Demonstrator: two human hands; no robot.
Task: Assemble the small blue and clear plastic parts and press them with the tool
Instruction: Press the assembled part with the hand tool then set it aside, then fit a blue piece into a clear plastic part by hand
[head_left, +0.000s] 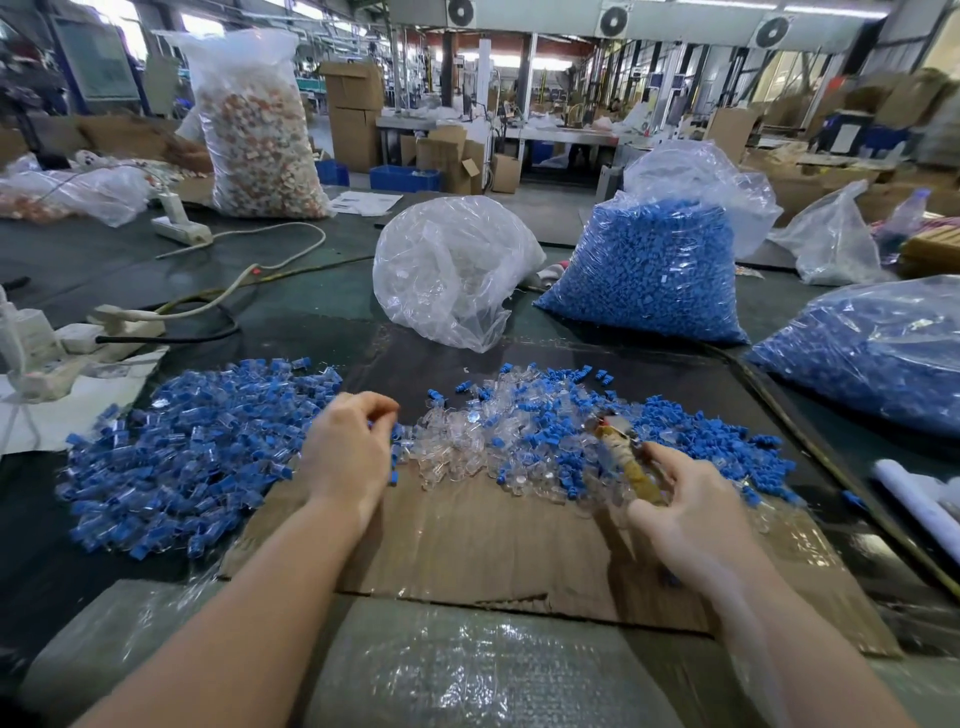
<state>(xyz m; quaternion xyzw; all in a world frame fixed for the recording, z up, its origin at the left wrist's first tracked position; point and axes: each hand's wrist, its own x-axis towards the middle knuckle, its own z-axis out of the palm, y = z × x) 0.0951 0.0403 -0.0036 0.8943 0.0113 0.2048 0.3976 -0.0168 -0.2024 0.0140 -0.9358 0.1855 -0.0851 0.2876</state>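
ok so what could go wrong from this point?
1. The finished pile nearly meets the loose clear parts right where the left hand reaches, so unpressed pieces could get mixed in.
2. The tool in the right hand looks motion-blurred above the loose blue parts; it may scatter them or land off-centre.
3. Blue parts sit close to the cardboard edge on the right and could roll off.

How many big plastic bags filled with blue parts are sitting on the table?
2. One bag of blue parts stands behind the loose pile, right of the clear bag. The other blue bag lies at the far right edge, partly cut off.
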